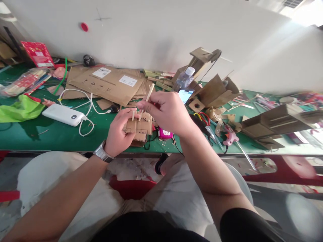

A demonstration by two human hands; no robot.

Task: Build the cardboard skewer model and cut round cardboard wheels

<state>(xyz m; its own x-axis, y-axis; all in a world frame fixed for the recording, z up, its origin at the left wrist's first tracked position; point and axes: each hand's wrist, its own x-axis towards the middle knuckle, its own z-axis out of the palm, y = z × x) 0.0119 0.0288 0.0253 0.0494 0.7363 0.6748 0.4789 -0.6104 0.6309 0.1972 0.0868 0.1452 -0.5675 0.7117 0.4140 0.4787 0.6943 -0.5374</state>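
Note:
My left hand, with a metal watch on its wrist, grips a small cardboard piece with printed letters near the table's front edge. A short stick stands up from that cardboard by my left fingertips. Pinched in my right hand is a thin wooden stick, slanted, its lower end at the face of the cardboard. I cannot tell whether that end goes into the cardboard or only touches it. Just below my right hand lies a pink device.
On the green table lie a white power bank with its cable, flattened cardboard and a phone. A water bottle, scissors, a pink glue gun and cardboard structures are on the right.

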